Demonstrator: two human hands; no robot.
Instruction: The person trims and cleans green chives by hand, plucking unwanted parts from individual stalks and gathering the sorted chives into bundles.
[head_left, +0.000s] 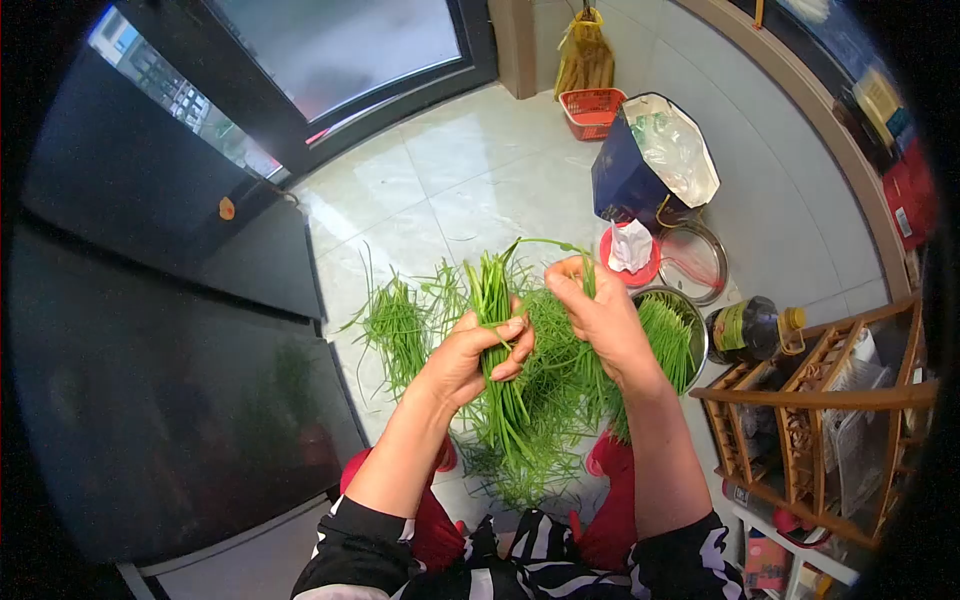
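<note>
The bunch of green stalks (pixel 488 285) is held above the floor (pixel 370 160), to the left of the round bowl (pixel 702 355), which is the landmark here. Its long axis runs nearly straight away from the person, leaning slightly left at the far end; the near end points back toward the knees. The stalks are thin, smooth and bright green, paler and packed tight near the far end, spreading looser and darker toward the near end. The left hand (pixel 478 352) has its grip wrapped snugly around the middle of the bunch, thumb across the front. The right hand (pixel 598 310), nearer to the bowl, has its grip closed in a pinch, thumb against forefinger, on a thin stalk (pixel 545 240) that arches over from the far end of the bunch. Left of the bowl, below the hands, a loose heap of greens (pixel 545 400) lies tangled on the floor, its strands pointing many ways. More greens (pixel 662 325) lie in the bowl, and an oil bottle (pixel 745 330) is just right of it.
</note>
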